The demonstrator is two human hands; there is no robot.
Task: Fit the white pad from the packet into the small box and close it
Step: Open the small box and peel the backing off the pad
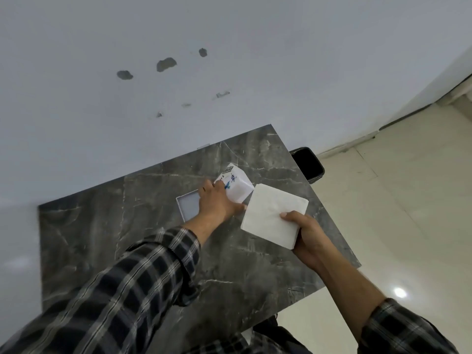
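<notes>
My right hand pinches a square white pad by its near corner and holds it above the dark marble table. My left hand grips a white packet with blue print, which rests on the table just left of the pad. A shallow white open box lies flat on the table, partly hidden under my left wrist. I cannot tell whether a lid is in view.
The table stands against a pale wall with chipped spots. A black bin sits off the table's far right corner. Beige floor tiles lie to the right.
</notes>
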